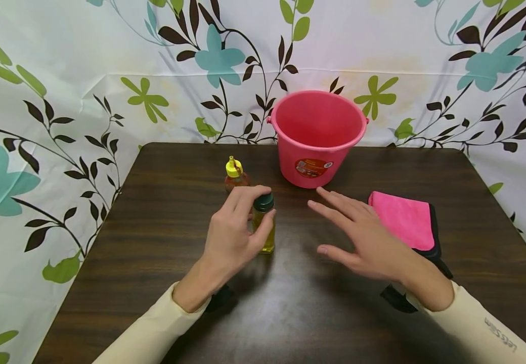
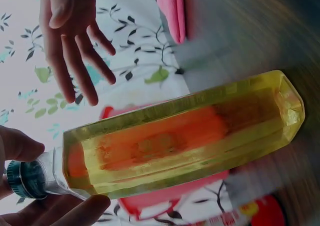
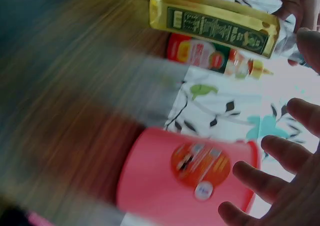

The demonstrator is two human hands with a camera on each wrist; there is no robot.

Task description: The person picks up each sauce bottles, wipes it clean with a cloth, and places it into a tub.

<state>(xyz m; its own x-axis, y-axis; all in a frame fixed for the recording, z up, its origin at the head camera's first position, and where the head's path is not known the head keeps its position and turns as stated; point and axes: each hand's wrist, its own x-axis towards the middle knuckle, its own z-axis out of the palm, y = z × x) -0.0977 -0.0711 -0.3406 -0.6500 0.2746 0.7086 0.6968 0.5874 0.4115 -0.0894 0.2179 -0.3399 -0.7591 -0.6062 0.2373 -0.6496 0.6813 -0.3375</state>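
Green-capped bottle (image 2: 200,131) gripped at the top by the left hand (image 1: 233,227), right hand (image 1: 372,242) spread

Nearest are the two hands, reaching in over the tabletop (image 1: 167,227) from its near side. The left hand's fingers and thumb close around the cap (image 2: 27,178) and neck; that narrow part is probably the easiest place to pinch, and the hold likely keeps the bottle steady. The right hand's fingers are wide apart and hold nothing; it hovers palm inward between the bottle and the right edge, perhaps kept ready to help.

The bottle, filled with yellow liquid, is slightly left of the tabletop's middle. Its long axis runs close to vertical, cap up and base down, with the printed label (image 3: 220,28) facing the right hand's side. Whether the base touches the tabletop or sits just above it, I cannot tell.

Toward the right edge lies a folded pink cloth (image 1: 404,222) with dark trim, partly behind the right hand. Just beyond the bottle, on the far-edge side, a yellow-capped bottle (image 3: 195,52) stands upright, its nozzle pointing up.

Farthest back, by the middle of the far edge, the pink bucket (image 1: 287,159) stands mouth up, perhaps set there to leave working room. A leaf-patterned backdrop (image 1: 85,50) hangs behind.
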